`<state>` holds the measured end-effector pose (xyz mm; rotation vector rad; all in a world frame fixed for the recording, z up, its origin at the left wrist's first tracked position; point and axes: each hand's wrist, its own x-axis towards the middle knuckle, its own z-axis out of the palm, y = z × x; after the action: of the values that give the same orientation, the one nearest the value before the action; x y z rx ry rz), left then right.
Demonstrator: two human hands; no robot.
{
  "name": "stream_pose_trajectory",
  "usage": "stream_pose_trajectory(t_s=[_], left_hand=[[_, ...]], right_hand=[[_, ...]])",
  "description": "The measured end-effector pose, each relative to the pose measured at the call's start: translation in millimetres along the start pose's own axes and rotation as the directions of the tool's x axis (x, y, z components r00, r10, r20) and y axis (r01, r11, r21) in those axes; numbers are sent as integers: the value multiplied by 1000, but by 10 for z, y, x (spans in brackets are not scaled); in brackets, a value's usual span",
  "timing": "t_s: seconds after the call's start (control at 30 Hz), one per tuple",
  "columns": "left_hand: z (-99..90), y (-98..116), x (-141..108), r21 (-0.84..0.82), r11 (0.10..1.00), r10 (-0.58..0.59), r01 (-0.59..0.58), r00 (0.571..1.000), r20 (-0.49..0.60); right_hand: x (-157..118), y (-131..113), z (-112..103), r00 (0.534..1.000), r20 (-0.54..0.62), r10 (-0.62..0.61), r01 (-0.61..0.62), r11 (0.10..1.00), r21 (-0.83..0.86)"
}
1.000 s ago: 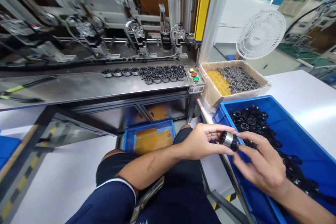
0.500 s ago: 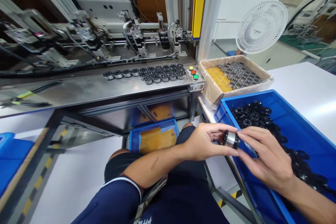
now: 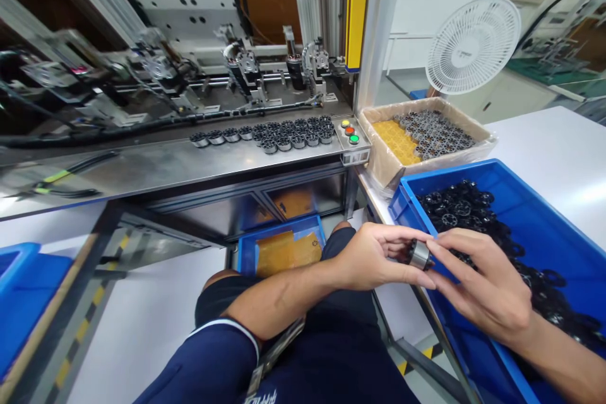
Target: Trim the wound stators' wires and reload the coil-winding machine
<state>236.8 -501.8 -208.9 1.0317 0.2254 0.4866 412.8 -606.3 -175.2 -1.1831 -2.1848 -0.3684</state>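
Note:
Between my two hands is a small round part (image 3: 420,255) with a silver metal band and black ends. My left hand (image 3: 374,255) holds it from the left, fingers above and thumb below. The fingers of my right hand (image 3: 487,281) are closed on its right end, above the near edge of the blue bin (image 3: 533,202). Black round parts (image 3: 466,208) lie heaped inside that bin. On the metal ledge (image 3: 165,173), several rows of black and silver rings (image 3: 296,136) stand together.
A lined carton (image 3: 391,161) of ring parts sits behind the bin, beside a button box (image 3: 354,154). A white fan (image 3: 473,45) stands behind. Pliers (image 3: 66,180) lie on the ledge at left. Machine fixtures (image 3: 246,66) line the back. A blue tray (image 3: 243,252) is below.
The small part has tilted slightly between my fingers, its silver band now more slanted. Both hands keep their hold, and the view has shifted slightly.

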Motion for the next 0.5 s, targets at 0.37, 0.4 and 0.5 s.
stream_pose_trajectory(t_s=[0.37, 0.4, 0.5], left_hand=[[-9, -118, -73, 234, 952, 155, -195, 972, 179], [5, -105, -89, 262, 937, 173, -230, 960, 222], [-3, -18, -128, 411, 845, 221, -342, 923, 315]], right_hand=[[-1, 81, -20, 972, -6, 236, -234, 968, 90], [-8, 94, -16, 957, 4, 289, -287, 951, 115], [-67, 144, 24, 954, 7, 301, -299, 945, 133]])
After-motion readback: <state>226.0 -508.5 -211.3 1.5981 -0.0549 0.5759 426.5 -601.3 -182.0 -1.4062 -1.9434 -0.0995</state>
